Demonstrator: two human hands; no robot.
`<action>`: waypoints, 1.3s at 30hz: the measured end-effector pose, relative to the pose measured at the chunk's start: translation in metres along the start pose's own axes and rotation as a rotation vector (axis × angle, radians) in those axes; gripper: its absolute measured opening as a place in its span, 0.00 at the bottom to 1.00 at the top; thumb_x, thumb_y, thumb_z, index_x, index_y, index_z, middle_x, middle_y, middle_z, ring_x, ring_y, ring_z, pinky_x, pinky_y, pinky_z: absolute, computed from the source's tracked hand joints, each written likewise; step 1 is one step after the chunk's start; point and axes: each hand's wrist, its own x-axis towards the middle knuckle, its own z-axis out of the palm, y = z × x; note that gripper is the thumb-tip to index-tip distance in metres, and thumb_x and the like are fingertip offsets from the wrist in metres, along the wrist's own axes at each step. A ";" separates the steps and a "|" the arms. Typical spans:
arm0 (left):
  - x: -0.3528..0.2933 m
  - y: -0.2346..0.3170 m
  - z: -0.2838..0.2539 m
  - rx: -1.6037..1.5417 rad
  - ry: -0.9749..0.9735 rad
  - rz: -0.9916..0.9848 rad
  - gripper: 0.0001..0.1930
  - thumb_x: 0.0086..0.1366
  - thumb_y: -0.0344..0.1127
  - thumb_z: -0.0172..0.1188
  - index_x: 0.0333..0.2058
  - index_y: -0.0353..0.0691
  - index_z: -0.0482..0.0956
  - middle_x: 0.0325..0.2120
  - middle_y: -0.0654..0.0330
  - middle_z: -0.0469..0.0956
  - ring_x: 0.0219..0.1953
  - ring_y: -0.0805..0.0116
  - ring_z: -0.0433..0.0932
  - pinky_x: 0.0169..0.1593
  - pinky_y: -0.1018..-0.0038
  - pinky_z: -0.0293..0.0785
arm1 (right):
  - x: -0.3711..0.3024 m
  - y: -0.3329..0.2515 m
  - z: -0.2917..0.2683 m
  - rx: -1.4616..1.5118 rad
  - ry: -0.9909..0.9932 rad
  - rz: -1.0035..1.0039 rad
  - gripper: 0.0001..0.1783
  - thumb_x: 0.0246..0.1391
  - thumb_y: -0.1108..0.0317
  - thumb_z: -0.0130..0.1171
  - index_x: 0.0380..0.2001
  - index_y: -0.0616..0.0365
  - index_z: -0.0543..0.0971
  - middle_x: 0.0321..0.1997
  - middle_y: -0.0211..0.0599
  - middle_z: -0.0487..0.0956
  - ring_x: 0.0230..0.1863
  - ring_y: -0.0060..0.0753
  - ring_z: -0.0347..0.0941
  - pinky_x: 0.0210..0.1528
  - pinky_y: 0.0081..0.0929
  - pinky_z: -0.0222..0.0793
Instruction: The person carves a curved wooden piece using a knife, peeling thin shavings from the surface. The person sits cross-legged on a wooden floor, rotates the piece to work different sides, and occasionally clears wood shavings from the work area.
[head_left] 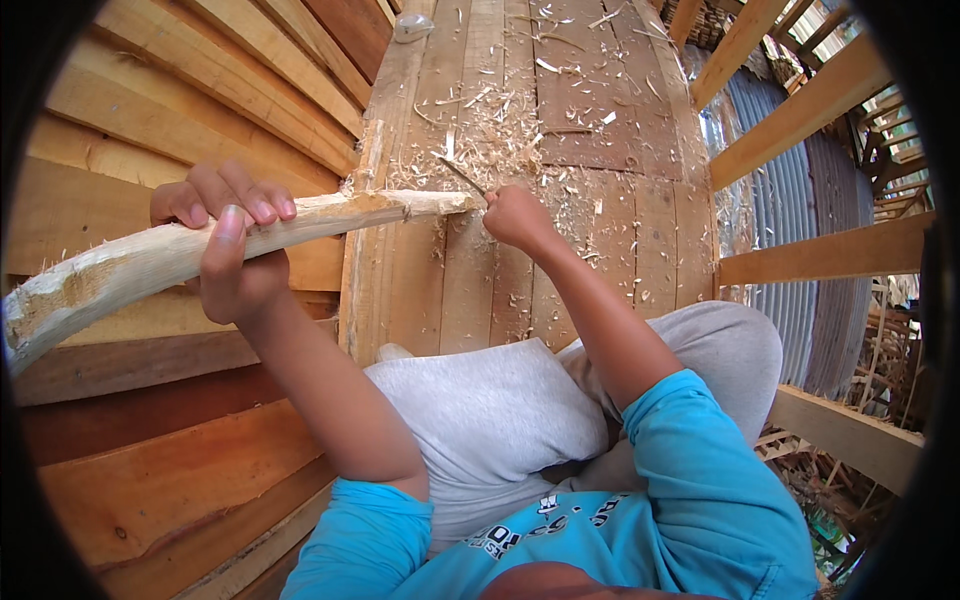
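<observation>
A seated person in a blue shirt (720,470) and grey trousers (490,400) works a pale, curved stick (340,212) above a plank floor (655,255) littered with shavings (500,135). The stick reaches across the floor's left edge, its thick end out in front of the plank wall (130,110) and its narrowed tip over the boards.

The left hand (228,245) wraps the stick well back from the tip, thumb pressed on the near side and fingers curled over the far side. The right hand (518,217) is closed in a fist around a knife (461,175), the handle hidden; the slim blade slants toward the floor's far left corner, just beside the tip. Whether its edge touches wood cannot be told from this angle.

The step in hand looks like shaving down the tip, and the spacing of the hands suits it. Good work likely means a blade laid nearly flat to the grain, thin slices in place of deep bites, and strokes that run off the tip, away from the left hand and the legs. A firm grip matters, since a curved stick may roll under pressure; turning it a little between cuts should keep the taper even.
</observation>
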 end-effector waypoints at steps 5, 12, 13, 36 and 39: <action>-0.004 0.002 -0.009 -0.046 -0.018 0.018 0.12 0.52 0.22 0.52 0.33 0.45 0.64 0.21 0.61 0.65 0.26 0.68 0.69 0.29 0.68 0.75 | 0.004 0.003 0.009 0.616 -0.294 0.265 0.15 0.62 0.60 0.45 0.35 0.60 0.75 0.20 0.37 0.71 0.19 0.33 0.67 0.20 0.35 0.62; -0.002 0.001 -0.014 -0.083 -0.089 0.031 0.12 0.52 0.23 0.54 0.33 0.45 0.64 0.21 0.61 0.65 0.26 0.68 0.69 0.30 0.68 0.75 | -0.001 -0.002 0.002 0.698 -0.448 0.359 0.21 0.66 0.49 0.37 0.23 0.50 0.63 0.15 0.22 0.57 0.12 0.19 0.47 0.13 0.25 0.44; -0.002 0.001 -0.015 -0.084 -0.099 0.031 0.12 0.52 0.23 0.54 0.33 0.45 0.64 0.21 0.61 0.65 0.26 0.68 0.69 0.30 0.68 0.75 | -0.007 -0.009 0.002 0.671 -0.434 0.367 0.23 0.67 0.48 0.37 0.22 0.49 0.62 0.15 0.21 0.56 0.12 0.18 0.46 0.13 0.24 0.43; 0.000 -0.007 0.004 -0.101 -0.087 0.066 0.15 0.51 0.22 0.52 0.38 0.42 0.63 0.21 0.59 0.66 0.25 0.66 0.70 0.31 0.66 0.77 | -0.029 -0.015 -0.003 -0.081 -0.087 -0.133 0.17 0.60 0.62 0.46 0.38 0.65 0.78 0.37 0.57 0.80 0.42 0.58 0.77 0.46 0.48 0.71; -0.006 -0.002 -0.008 0.040 0.050 0.066 0.14 0.53 0.24 0.51 0.39 0.43 0.64 0.20 0.62 0.66 0.27 0.66 0.71 0.33 0.66 0.76 | -0.059 -0.068 -0.018 0.044 -0.105 -0.288 0.19 0.61 0.60 0.47 0.39 0.68 0.78 0.35 0.59 0.80 0.42 0.58 0.78 0.45 0.47 0.71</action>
